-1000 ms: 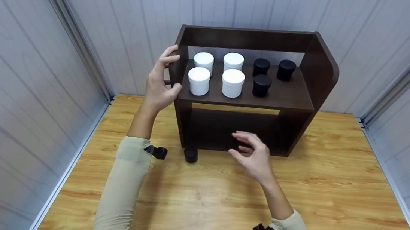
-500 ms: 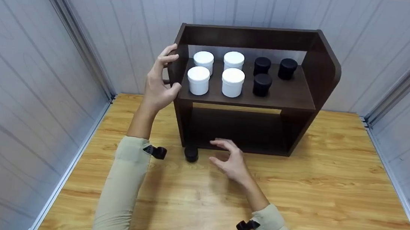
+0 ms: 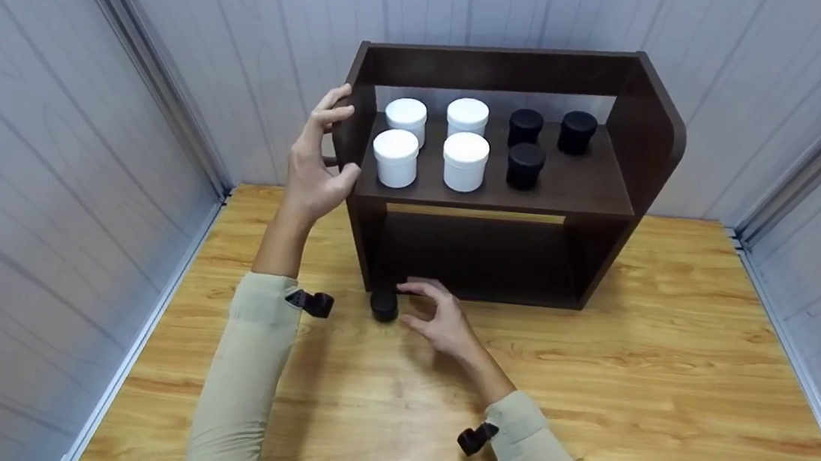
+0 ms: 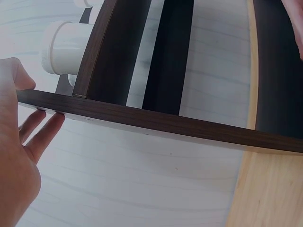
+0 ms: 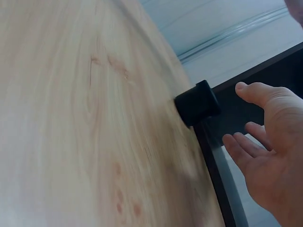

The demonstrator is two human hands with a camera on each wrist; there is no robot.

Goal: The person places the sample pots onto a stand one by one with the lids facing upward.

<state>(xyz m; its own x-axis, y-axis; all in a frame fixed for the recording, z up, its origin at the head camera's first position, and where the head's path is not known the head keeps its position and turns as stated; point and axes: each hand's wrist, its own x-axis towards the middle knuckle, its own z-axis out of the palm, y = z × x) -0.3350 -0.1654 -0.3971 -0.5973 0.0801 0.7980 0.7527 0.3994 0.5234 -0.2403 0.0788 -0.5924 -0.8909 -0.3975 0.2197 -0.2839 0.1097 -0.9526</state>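
A dark brown two-tier shelf (image 3: 587, 191) stands on the wooden floor. My left hand (image 3: 318, 176) holds its left side panel (image 4: 142, 118), thumb on one face and fingers on the other in the left wrist view. By the shelf's front left foot, a small black lidded jar (image 3: 383, 306) stands upright on the floor. My right hand (image 3: 444, 328) is just right of this jar, thumb and fingers spread apart with nothing between them. The right wrist view has the jar (image 5: 196, 104) a short gap away from the fingertips (image 5: 241, 86).
Several white lidded jars (image 3: 465, 164) stand in two rows on the upper board's left half. Three black jars (image 3: 525, 166) stand to their right. Pale panel walls (image 3: 131, 83) enclose the wooden floor (image 3: 392, 424) behind and on both sides.
My right hand has moved left across the floor, from in front of the shelf's middle to beside the black jar. The left hand keeps its hold on the panel.
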